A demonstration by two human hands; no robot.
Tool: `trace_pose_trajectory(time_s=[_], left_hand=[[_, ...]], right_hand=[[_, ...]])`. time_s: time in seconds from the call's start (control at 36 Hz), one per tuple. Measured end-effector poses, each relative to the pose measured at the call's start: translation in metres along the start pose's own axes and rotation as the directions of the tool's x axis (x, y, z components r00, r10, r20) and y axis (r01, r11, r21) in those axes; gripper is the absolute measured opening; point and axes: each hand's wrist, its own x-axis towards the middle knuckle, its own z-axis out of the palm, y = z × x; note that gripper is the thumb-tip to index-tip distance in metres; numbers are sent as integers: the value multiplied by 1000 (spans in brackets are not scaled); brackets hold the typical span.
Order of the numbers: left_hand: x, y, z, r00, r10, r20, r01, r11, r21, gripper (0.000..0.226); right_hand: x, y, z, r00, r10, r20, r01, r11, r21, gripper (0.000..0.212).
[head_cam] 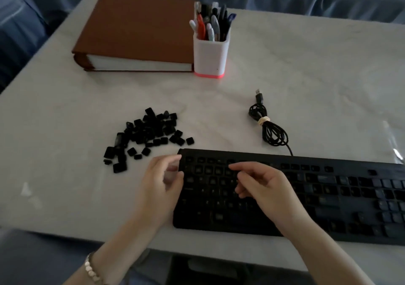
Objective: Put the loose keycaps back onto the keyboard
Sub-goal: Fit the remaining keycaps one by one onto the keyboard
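Hands meet over the left end of a black full-size keyboard [328, 197], which lies along the near edge of a pale marble-look table [65, 186], close enough for us to work without reaching. A beaded pale bracelet [91, 269] circles the left wrist. The left hand [161, 181] sits at the keyboard's left rim with loosely curled fingers and no cap visible in it. We judge it is there to steady the board or to go for the next piece. The right hand [260, 186] arches over the upper rows, forefinger reaching ahead. Its underside is hidden, so we cannot tell whether it grasps a cap or presses one home.

Many sockets in the left block look bare. The loose black plastic keycaps [149, 131] lie heaped on the table just beyond the keyboard's left corner, handy to the left hand. By our reading most of the job remains.

Farther back the keyboard's black cable [271, 131] rests coiled and tied, unplugged. Beyond stand a white pen holder with a pink base [209, 54] and a thick brown-covered book [135, 26].
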Motion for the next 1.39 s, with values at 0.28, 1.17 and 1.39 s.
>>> trace_pose_trajectory(time_s=[0.28,1.17,1.39], left_hand=[[-4,-1,6,991,-111,74,114,993,-38,45],[8,8,8,988,-154,-1,152,978,-139,48],[11,0,10,984,-171,44,176,972,-156,49]], right_hand=[[5,5,12,1000,-1,-8,2,997,76,27],[20,36,22,797,-601,60,441,512,-737,21],[27,34,19,817,-564,123,425,444,-789,21]])
